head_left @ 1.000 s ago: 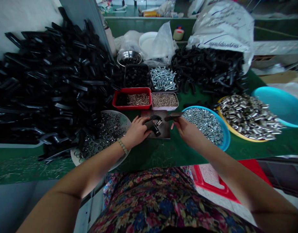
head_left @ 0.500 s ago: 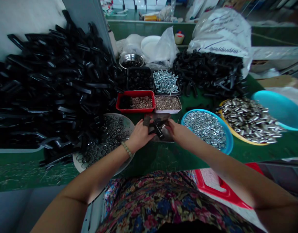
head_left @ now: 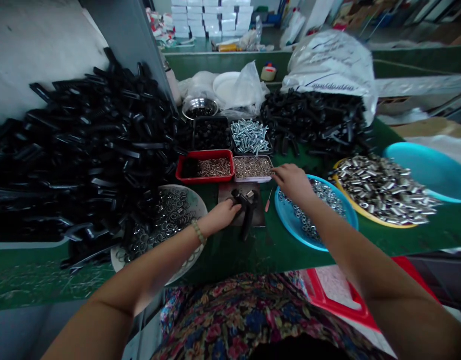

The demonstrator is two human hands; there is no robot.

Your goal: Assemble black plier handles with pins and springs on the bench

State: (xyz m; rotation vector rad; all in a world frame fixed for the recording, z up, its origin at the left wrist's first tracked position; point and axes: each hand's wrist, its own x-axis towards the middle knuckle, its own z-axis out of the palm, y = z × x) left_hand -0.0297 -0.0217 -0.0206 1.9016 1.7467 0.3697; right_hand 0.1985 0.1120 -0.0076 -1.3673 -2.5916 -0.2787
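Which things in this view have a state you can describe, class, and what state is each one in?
left hand, resting on the black plastic part
black plastic part, lying on a dark plate
right hand, raised at the blue bowl's rim, nothing visibly held
blue bowl, partly filled with steel nuts
slim red-handled tool, lying beside the blue bowl
white sack, tipped over, black parts spilling out

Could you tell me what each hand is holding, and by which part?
The left hand seems to hold a black plastic part by its left side; the right hand, over a blue bowl of nuts, holds nothing visible.
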